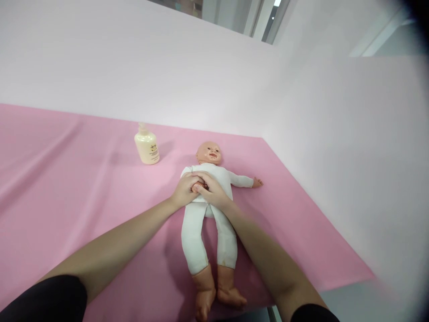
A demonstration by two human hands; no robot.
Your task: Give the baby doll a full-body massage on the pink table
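Both hands, left hand [183,189] and right hand [212,192], rest together on the doll's [208,210] belly, bottle [146,145] nearby.

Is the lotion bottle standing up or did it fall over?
Standing up. The lotion bottle sits on its base on the pink cloth, pump on top.

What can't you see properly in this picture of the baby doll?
- Head view: the doll's tummy and one of its hands are covered by the left hand and right hand.
- Head view: the words on the lotion bottle are too small to read.
- Head view: the right edge and top right corner are blurred and dark.
- Head view: one doll foot is cut off by the bottom edge.
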